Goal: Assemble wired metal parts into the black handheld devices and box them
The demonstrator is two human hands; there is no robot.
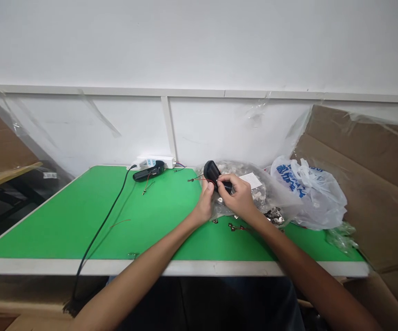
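Observation:
Slightly right of centre, my left hand [205, 200] is closed around a black plastic casing [211, 171] with a rounded upper end. Thin red and dark wires [196, 178] stick out from its left side, with small parts at their ends. My right hand [235, 192] pinches at the front of the same casing, thumb and forefinger together; a tiny pale spot shows at the fingertips, too small to name. Behind and below both hands lies a clear plastic bag [274, 184] with small metal parts. Several loose metal pieces [235, 227] with wires rest just below the hands.
A second black casing [147, 173] with wires leans by a white power strip [155, 161] at the green table's [64, 216] back edge. A black cable [104, 225] runs down over the front edge. At the right are a white plastic bag [314, 193] and a cardboard sheet [364, 170].

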